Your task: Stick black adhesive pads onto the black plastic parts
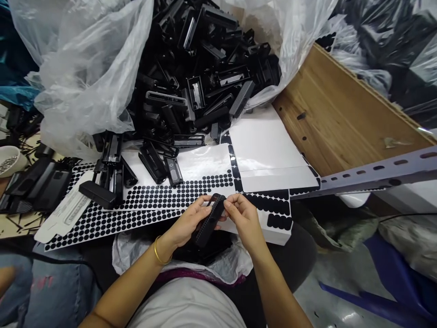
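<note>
My left hand (193, 220) is closed around a long black plastic housing (209, 223) with a textured side, held tilted over the front edge of the sheets. At the upper end of that housing, the thumb and forefinger of my right hand (243, 216) are pinched together against its edge. Whatever sits between those fingertips is too small to make out. Sheets of round black stickers (153, 196) lie just beyond my hands. A white sheet with larger black stickers (278, 222) is beside my right hand. Below, on my lap, is an open white plastic bag (239, 262) with dark parts in it.
A large heap of black plastic housings (205, 77) fills a clear plastic bag (88, 68) at the back. Loose housings (109, 173) and a flattened white carton (68, 214) lie left. A wooden board (334, 118) with a perforated metal rail (375, 166) bounds the right. Another person's denim-clad leg (63, 291) is at left.
</note>
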Demonstrator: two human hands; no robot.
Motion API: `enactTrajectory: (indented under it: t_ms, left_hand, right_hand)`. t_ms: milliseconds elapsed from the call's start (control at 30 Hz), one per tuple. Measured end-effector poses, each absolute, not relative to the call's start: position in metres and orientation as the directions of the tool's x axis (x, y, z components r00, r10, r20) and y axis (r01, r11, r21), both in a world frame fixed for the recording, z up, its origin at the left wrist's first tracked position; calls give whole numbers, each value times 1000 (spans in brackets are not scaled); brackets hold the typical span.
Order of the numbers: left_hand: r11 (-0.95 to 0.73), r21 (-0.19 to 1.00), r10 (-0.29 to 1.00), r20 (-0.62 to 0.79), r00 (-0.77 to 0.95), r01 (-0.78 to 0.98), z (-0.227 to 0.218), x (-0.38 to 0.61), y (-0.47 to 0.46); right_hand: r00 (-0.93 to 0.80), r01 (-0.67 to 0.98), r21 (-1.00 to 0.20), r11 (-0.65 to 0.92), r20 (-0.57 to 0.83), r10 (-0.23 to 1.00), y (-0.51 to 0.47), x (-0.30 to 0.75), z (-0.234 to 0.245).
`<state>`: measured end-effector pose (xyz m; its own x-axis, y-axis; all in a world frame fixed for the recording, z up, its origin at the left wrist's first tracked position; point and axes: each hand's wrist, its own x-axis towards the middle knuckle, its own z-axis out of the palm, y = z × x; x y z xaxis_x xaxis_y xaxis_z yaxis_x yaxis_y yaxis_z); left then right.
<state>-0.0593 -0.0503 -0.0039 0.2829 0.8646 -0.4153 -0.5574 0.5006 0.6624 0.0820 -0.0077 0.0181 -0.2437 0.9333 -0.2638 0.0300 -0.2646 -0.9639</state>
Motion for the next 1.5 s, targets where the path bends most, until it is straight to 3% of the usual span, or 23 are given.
enactTrajectory:
  t_ms: [733,1200,1500]
  left_hand:
    - [481,710,865,-481,145,-515,4,-54,-54]
    - [424,843,899,-435,42,-330,1,-47,-52]
    - [403,885,912,-408,29,-233,1,-52,-54]
  right_hand:
    - [-165,200,-971,-129,-163,973,-11,72,5]
    - [-161,158,-972,-171,-197,967,-17,70,-5]
    - [-128,257,-961,-106,-143,981,-20,66,-2]
